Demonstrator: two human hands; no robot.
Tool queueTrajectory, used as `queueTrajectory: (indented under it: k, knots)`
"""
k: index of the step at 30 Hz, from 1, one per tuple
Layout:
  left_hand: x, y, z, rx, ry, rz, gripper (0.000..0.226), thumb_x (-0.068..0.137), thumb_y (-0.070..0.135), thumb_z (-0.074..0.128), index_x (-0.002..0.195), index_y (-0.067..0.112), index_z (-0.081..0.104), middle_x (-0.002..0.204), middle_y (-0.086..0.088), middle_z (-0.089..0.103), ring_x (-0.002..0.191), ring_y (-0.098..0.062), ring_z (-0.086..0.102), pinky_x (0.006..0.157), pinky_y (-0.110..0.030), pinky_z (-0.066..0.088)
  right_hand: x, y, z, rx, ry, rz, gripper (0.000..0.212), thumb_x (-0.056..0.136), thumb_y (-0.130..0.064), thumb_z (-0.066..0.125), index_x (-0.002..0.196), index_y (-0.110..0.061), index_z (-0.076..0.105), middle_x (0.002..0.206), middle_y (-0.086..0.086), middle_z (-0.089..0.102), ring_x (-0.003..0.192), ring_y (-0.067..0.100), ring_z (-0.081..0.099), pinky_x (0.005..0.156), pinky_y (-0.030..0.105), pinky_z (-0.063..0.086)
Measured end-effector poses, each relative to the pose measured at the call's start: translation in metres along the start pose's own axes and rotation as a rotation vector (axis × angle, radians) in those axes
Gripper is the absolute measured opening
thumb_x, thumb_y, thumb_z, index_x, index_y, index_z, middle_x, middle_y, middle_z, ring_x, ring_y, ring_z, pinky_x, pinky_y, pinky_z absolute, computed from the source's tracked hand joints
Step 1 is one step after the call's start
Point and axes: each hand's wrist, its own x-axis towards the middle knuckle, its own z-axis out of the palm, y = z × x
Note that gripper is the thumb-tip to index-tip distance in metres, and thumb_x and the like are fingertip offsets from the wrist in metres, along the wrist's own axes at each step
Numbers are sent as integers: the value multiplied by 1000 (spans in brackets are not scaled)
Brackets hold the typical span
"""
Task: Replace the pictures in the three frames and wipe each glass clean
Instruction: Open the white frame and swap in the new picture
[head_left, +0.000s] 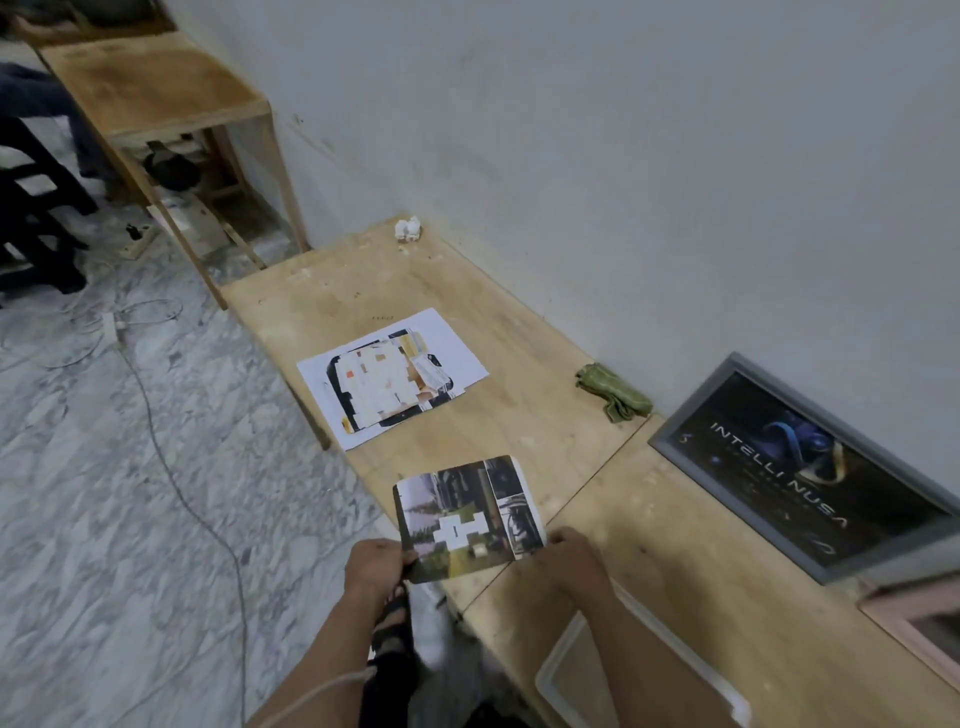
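I hold a printed collage picture (467, 514) above the near edge of the low wooden bench (566, 415). My left hand (376, 566) pinches its lower left corner and my right hand (571, 553) grips its lower right edge. Another printed sheet (389, 376) lies flat on the bench farther away. A grey frame (810, 467) with a dark "INTELLI NUSA" picture leans against the wall at the right. A pink frame (919, 629) shows partly at the right edge. A white frame (639, 670) lies under my right forearm. A green cloth (613, 397) sits by the wall.
A crumpled white tissue (408, 228) lies at the bench's far corner. A taller wooden table (156, 88) stands beyond the bench. Cables (171, 467) run across the marble floor on the left. A black chair (31, 208) is at the far left.
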Motion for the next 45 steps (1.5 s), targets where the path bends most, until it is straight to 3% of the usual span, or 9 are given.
queueTrajectory:
  k: [4,9,14,17,25,29,38,42,45]
  knots:
    - [-25,-3,-6,-95,-101,19,42,84,-8,66,47,11,59,46,-1,55,36,-10,45,45,-21,39,-10,6,-2,211,53,0,24,85,-32,60,87,-8,62,80,5,60,77,24,57,66,34,41]
    - [-47,-3,-23,-91,-193,50,9,82,-3,70,75,1,67,74,-16,59,70,-24,51,66,-32,42,-25,15,-32,652,13,63,10,80,-9,65,83,-2,71,66,9,67,57,22,57,56,28,46]
    - [-56,13,21,32,-262,113,4,81,1,71,77,0,70,71,-15,60,68,-22,50,62,-30,40,-53,62,-59,717,101,108,15,82,-6,63,70,-8,72,69,9,70,62,22,60,63,36,51]
    - [-63,17,68,44,-292,158,10,87,-3,68,83,-8,76,79,-18,73,75,-28,63,72,-38,54,-78,120,-63,814,147,259,17,89,-10,61,76,-9,70,77,13,70,70,26,61,69,39,51]
    - [-102,-15,169,439,-455,308,31,86,6,67,63,20,81,77,-1,78,84,-25,73,83,-40,60,-146,245,-35,991,219,608,21,94,-15,54,85,1,65,75,18,59,65,23,51,60,32,38]
    - [-109,-25,167,537,-394,318,24,82,12,70,62,22,80,72,2,75,76,-22,67,70,-30,50,-155,249,-28,1021,216,632,20,89,-13,55,85,1,70,83,18,71,77,30,63,68,37,46]
    - [-102,-20,156,712,-330,360,23,81,17,67,64,26,79,73,0,75,73,-23,65,66,-30,48,-154,217,-43,920,291,592,21,90,-14,52,73,-7,63,76,12,66,68,21,59,66,29,43]
    - [-114,-15,165,992,-249,567,19,91,28,61,72,27,65,79,2,67,76,-20,62,66,-29,47,-156,211,-47,804,330,593,20,89,-18,50,81,-7,65,85,11,68,77,22,61,71,33,44]
    - [-113,-17,174,1015,-241,772,16,91,33,60,101,22,67,103,-4,61,96,-25,60,81,-38,52,-151,210,-49,692,316,506,10,84,-17,55,88,-15,64,92,6,66,85,21,61,81,35,48]
